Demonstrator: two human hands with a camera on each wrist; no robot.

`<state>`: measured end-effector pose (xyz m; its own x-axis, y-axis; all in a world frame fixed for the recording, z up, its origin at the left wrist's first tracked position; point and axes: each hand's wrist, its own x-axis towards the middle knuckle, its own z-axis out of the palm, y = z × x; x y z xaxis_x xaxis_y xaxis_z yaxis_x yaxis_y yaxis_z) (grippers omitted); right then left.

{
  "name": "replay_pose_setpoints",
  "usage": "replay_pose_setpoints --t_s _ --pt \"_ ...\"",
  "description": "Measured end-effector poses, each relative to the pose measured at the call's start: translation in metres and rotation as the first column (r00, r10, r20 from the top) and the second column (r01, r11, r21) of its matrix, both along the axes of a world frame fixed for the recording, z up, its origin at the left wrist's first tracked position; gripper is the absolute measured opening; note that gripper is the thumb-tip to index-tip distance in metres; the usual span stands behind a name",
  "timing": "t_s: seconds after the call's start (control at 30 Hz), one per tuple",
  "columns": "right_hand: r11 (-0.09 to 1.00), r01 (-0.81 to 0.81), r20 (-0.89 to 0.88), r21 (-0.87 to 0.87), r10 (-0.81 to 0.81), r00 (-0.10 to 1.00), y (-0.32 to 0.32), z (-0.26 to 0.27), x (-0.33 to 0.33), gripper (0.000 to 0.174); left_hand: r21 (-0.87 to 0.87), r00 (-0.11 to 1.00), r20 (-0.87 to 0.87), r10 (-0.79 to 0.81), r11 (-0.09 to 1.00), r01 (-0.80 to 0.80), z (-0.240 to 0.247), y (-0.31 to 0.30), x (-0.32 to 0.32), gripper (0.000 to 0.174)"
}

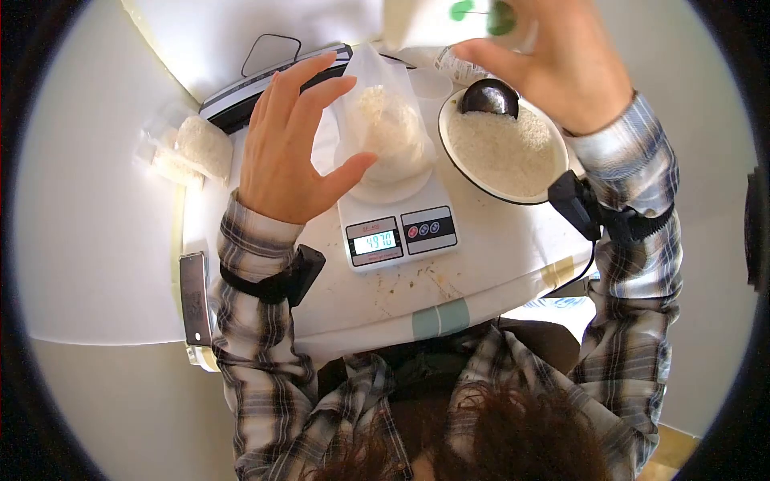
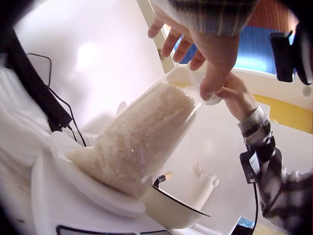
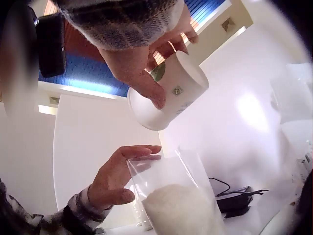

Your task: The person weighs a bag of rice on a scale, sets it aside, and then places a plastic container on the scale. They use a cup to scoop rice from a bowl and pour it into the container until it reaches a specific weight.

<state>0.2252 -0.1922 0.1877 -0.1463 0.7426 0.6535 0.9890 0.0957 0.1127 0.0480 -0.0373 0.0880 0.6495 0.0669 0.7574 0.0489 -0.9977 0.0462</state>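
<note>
Left hand (image 1: pixel 293 148) hovers with fingers spread and thumb well apart, gripping nothing, just left of a clear bag (image 1: pixel 393 132) of pale grains; from these angles it is hard to tell whether a fingertip touches the plastic. The bag stands open-mouthed on the white scale (image 1: pixel 353 210), its mouth close to that thumb. Right hand (image 1: pixel 573 64) grips a white paper cup (image 3: pixel 168 105) with green marks, thumb on one side and fingers round the other, tipped over above the bag and apart from it. Right of the scale, a bowl (image 1: pixel 461 170) of rice (image 1: pixel 501 156) sits on the table (image 1: pixel 505 248), a dark ladle (image 1: pixel 491 98) at its far side. A phone (image 1: pixel 194 297) lies at the near left.
</note>
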Motion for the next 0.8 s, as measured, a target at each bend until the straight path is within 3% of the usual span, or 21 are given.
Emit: replay_pose_setpoints --t_s 0.03,0.07,0.2,0.27,0.3,0.37,0.47,0.8 --pt "1.000 -0.025 -0.264 -0.007 0.022 0.964 -0.006 -0.005 0.005 0.059 0.001 1.000 0.005 -0.001 1.000 0.001 -0.001 0.000 0.000 0.059" --pt "0.999 -0.049 -0.508 -0.008 0.038 0.861 -0.012 -0.011 0.012 0.059 -0.003 1.000 0.003 0.002 1.000 -0.002 -0.002 0.000 0.000 0.059" --pt "0.995 0.102 -0.317 -0.001 -0.097 0.944 -0.028 -0.061 0.076 0.059 -0.006 1.000 0.002 -0.008 1.000 0.008 -0.001 0.001 0.000 0.060" --pt "0.966 0.191 -0.401 -0.176 -0.247 0.882 -0.038 -0.084 0.090 0.059 -0.001 1.000 0.001 -0.007 1.000 0.007 -0.002 0.001 0.001 0.060" --pt "0.966 0.191 -0.401 -0.176 -0.248 0.882 -0.041 -0.095 0.094 0.059 0.003 1.000 0.004 -0.008 1.000 0.008 -0.002 0.001 0.002 0.060" --pt "0.869 0.261 -0.333 -0.421 -0.415 0.846 -0.046 -0.113 0.100 0.058 0.006 1.000 0.007 -0.013 1.000 0.013 -0.002 0.002 0.002 0.059" --pt "0.790 0.263 -0.244 -0.554 -0.457 0.856 -0.044 -0.123 0.096 0.061 -0.006 0.999 0.013 -0.029 1.000 0.029 -0.001 0.002 0.001 0.059" --pt "0.818 0.264 -0.300 -0.510 -0.457 0.837 -0.036 -0.148 0.097 0.059 -0.017 1.000 0.016 -0.013 1.000 0.013 0.004 0.000 0.001 0.059"
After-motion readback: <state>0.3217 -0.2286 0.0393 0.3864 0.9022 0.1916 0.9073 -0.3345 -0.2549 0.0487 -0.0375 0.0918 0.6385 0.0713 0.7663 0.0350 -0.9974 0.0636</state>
